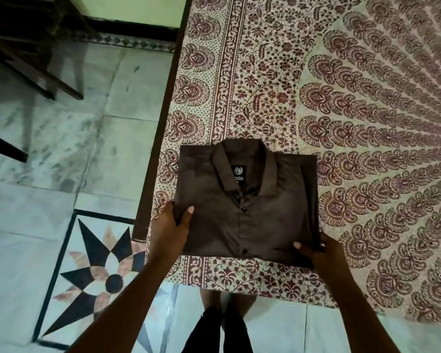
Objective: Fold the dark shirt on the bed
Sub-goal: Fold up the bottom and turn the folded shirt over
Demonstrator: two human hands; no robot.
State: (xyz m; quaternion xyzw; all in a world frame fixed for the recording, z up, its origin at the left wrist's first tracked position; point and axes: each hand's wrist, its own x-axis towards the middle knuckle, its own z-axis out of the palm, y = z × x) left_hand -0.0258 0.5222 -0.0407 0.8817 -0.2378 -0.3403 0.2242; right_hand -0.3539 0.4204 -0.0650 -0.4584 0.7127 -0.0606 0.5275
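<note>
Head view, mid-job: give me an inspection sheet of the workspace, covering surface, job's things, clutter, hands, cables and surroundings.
Surface: bed with a maroon-and-cream patterned bedspread, lying flat.
Job's things: dark shirt folded into a rectangle near the bed's corner, collar up, front buttoned, neck label showing.
Clutter: nothing seen.
Hands: left hand grips the shirt's left edge, thumb on top; right hand grips its lower right corner, thumb on top.
Cables: nothing seen.
Surroundings: tiled floor with a star inlay; dark wooden furniture legs at upper left.
</note>
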